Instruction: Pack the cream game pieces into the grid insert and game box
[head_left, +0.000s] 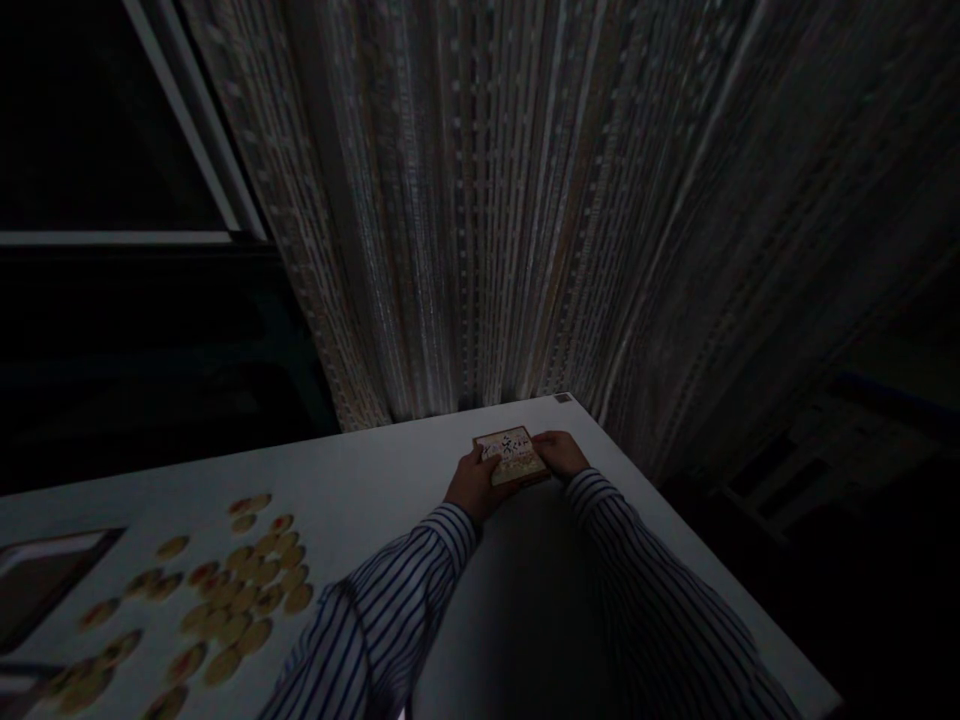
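A small flat box (511, 455) with a pale, dark-lettered top is held between both hands near the far right corner of the white table (390, 465). My left hand (475, 482) grips its left side, the thumb over the near left part of the top and fingers underneath. My right hand (559, 453) has its fingers closed on the box's right edge. Striped blue and white sleeves cover both forearms.
Several round yellowish discs (244, 597) lie loose on the table's left part. A dark-framed tray or box (64, 545) sits at the far left edge. A patterned string curtain (487, 220) hangs behind the table. A small dark square (562, 398) marks the far corner.
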